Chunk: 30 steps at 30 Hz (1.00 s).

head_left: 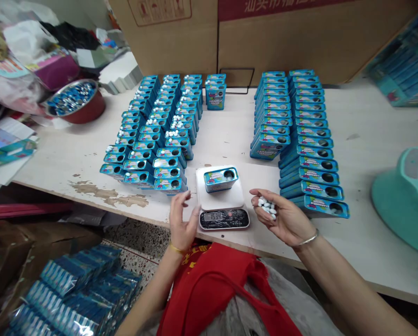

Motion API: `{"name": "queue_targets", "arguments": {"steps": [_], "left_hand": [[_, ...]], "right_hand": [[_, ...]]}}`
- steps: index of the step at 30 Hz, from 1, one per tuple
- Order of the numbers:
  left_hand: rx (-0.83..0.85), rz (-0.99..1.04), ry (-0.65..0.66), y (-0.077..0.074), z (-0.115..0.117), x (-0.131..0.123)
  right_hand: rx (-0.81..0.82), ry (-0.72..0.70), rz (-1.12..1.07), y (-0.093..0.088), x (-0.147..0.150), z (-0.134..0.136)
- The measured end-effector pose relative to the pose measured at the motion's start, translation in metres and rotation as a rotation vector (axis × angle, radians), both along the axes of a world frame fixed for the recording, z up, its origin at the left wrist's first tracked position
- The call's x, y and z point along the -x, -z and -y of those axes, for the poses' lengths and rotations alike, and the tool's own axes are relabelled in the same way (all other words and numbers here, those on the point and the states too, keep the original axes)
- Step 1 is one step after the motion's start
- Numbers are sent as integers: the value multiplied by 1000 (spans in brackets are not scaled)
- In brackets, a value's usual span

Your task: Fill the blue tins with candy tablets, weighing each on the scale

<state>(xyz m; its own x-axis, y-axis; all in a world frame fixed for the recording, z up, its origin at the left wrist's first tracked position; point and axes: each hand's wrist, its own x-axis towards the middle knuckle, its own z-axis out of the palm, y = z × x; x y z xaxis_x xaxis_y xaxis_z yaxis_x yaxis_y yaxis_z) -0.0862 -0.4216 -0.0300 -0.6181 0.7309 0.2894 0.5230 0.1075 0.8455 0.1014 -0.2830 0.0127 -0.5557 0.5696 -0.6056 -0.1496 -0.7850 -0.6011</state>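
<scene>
A blue candy tin [220,179] stands on the white plate of a small kitchen scale [200,198], the round hole in its top showing some white candies. My right hand [282,217] is cupped palm up to the right of the scale, its fingers curled around a small heap of white candies [268,207]. To the left of the scale is my left hand [183,221], fingers apart with nothing in them, close to the scale's edge. Lit digits show on the scale's display [213,216].
Rows of blue tins [148,154], several with white candies on top, stand at left; more tins [314,163] stand at right. A red bowl of caps [79,105], a teal basin [398,186] and a large cardboard box [286,51] surround the work area. Wrapped packs [76,289] lie below.
</scene>
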Motion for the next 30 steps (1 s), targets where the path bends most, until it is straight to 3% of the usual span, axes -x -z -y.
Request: {"name": "queue_targets", "arguments": {"steps": [3, 5, 8, 10, 13, 18, 23, 30], "left_hand": [[-49, -293, 152, -23, -33, 4], [-3, -397, 298, -31, -56, 12], [84, -445, 521, -34, -77, 25], [89, -428, 576, -36, -81, 31], [32, -377, 534, -45, -75, 36], [-54, -300, 328, -59, -61, 44], [-77, -213, 203, -56, -53, 54], [-53, -192, 199, -50, -49, 55]], "right_hand": [[-9, -15, -5, 3, 1, 5], [-30, -35, -19, 4, 1, 7], [-51, -56, -19, 5, -2, 9], [-53, -57, -7, 8, -6, 11], [-33, -38, -2, 14, -13, 13], [37, 9, 9, 17, -19, 15], [-5, 1, 16, 20, -20, 14], [-16, 2, 13, 22, -18, 15]]}}
